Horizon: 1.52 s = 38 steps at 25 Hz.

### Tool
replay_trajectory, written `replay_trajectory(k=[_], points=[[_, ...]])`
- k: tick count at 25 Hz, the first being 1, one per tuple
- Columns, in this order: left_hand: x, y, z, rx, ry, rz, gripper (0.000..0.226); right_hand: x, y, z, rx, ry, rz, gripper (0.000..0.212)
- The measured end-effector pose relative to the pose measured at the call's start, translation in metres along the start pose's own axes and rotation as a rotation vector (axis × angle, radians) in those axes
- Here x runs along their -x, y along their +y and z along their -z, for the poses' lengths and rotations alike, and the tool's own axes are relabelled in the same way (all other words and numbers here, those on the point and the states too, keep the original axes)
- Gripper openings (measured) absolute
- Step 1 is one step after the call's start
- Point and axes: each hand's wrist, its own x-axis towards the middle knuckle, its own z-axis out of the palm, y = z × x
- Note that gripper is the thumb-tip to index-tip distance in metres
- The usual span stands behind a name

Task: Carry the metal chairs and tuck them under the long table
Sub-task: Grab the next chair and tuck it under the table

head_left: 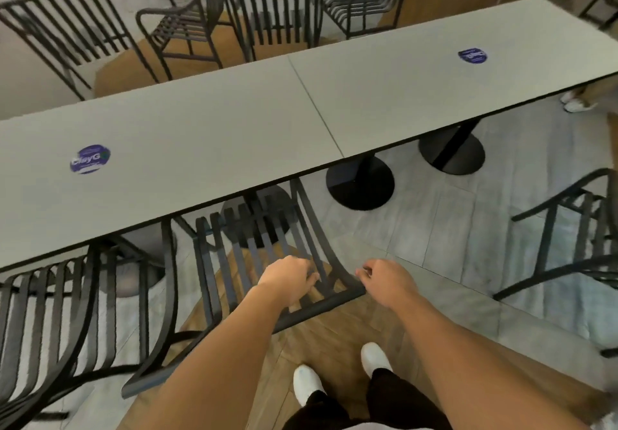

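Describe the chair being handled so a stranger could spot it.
Start at the long grey table. On its near side stand two black slatted chairs; take the right one. Only it has hands on its backrest: left hand, right hand.

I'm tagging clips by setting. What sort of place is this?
Probably a café or food court: a long table with round stickers, pedestal bases, and many matching metal chairs.

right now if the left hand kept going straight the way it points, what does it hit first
Likely the near edge of the long table. The left hand, gripping the backrest of the metal chair, points forward over the slats toward that edge; depth is hard to judge from this view.
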Motion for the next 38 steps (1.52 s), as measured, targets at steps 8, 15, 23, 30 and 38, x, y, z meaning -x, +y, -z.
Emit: replay_trajectory(k=[8,15,23,30,38], points=[[-0.069,0.123,0.013,-0.069,-0.024,-0.150,0.042,0.006,0.134,0.043,-0.089,0.032,-0.271,0.037],[-0.133,0.277,0.008,-0.144,-0.054,-0.266,0.043,0.015,0.279,0.088,-0.161,0.080,-0.424,0.042],[-0.198,0.442,-0.019,-0.248,-0.140,-0.446,0.047,0.045,0.434,0.132,-0.275,0.122,-0.570,0.042],[-0.248,0.562,-0.033,-0.338,-0.247,-0.697,0.045,0.075,0.528,0.145,-0.385,0.180,-0.768,0.045],[-0.315,0.685,-0.034,-0.472,-0.330,-0.910,0.039,0.093,0.604,0.169,-0.499,0.274,-0.990,0.046]])
